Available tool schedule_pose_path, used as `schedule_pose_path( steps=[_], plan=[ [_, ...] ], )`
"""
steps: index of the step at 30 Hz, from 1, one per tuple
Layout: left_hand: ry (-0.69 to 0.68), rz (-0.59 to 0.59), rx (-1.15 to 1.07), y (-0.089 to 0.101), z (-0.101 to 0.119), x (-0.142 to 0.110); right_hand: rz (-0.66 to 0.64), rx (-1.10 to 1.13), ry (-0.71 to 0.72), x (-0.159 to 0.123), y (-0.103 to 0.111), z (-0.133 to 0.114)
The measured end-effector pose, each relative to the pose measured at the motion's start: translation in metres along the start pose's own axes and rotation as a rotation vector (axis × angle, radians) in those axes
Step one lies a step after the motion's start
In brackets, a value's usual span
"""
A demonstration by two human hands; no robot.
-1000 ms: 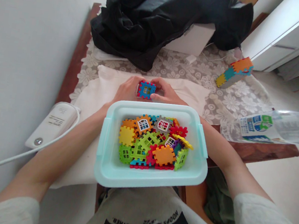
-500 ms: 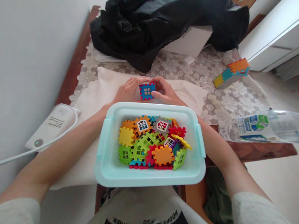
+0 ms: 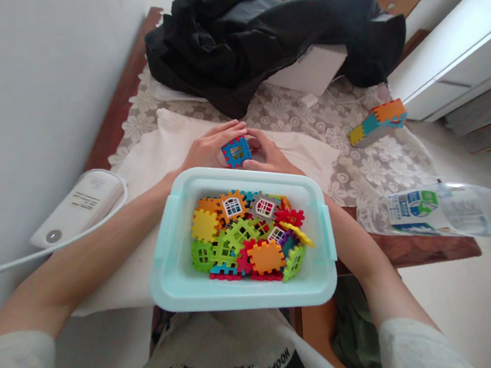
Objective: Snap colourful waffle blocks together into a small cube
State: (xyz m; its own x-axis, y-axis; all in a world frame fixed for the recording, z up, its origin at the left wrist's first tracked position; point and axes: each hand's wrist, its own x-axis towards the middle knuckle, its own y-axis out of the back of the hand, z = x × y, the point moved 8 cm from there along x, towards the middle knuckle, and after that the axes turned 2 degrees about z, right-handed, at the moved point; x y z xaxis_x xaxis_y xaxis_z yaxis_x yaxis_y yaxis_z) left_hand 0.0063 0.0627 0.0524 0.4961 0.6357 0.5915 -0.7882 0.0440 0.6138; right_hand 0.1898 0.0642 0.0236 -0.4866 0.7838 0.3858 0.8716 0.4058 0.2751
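Both hands hold a small block cube (image 3: 236, 151) with a blue window face and red toothed edges, just beyond the far rim of a pale blue plastic tub (image 3: 172, 270). My left hand (image 3: 209, 145) grips its left side with the fingers reaching over the top. My right hand (image 3: 267, 155) pinches its right side. The tub rests between my forearms and holds several interlocking tiles (image 3: 246, 233) in orange, yellow, green, red and grey. The cube hovers over a white cloth (image 3: 161, 138) on the table.
A black jacket (image 3: 246, 35) lies over a white box (image 3: 313, 67) at the table's far end. A finished multicoloured block bar (image 3: 377, 121) lies on the lace tablecloth at right. A plastic water bottle (image 3: 452, 212) lies at the right edge. A white device (image 3: 76, 208) with a cable sits left.
The cube has been turned between my hands, from square-on to tilted with a corner up. My left fingers have stretched further over it. The view has shifted slightly.
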Motion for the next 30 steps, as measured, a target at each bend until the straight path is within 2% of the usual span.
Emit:
schedule_pose_path(
  steps=[5,13,17,22,27,30],
  plan=[
    [-0.055,0.021,-0.014,0.008,0.014,0.0,-0.055,-0.056,-0.03,0.002,0.0,-0.007],
    [-0.118,0.013,0.016,-0.004,0.009,0.0,-0.042,-0.041,-0.041,0.006,0.001,-0.004],
    [-0.07,0.041,0.077,-0.004,0.012,0.001,0.026,-0.064,-0.052,0.005,0.004,-0.003],
    [-0.011,0.12,0.114,0.006,0.017,0.003,0.08,-0.077,-0.063,0.005,0.009,-0.001],
    [0.08,-0.011,0.173,0.0,0.007,0.004,0.07,-0.053,-0.067,0.008,0.011,0.007],
    [0.083,-0.002,0.149,0.0,0.004,0.004,0.061,-0.064,-0.059,0.009,0.01,0.008]
  ],
)
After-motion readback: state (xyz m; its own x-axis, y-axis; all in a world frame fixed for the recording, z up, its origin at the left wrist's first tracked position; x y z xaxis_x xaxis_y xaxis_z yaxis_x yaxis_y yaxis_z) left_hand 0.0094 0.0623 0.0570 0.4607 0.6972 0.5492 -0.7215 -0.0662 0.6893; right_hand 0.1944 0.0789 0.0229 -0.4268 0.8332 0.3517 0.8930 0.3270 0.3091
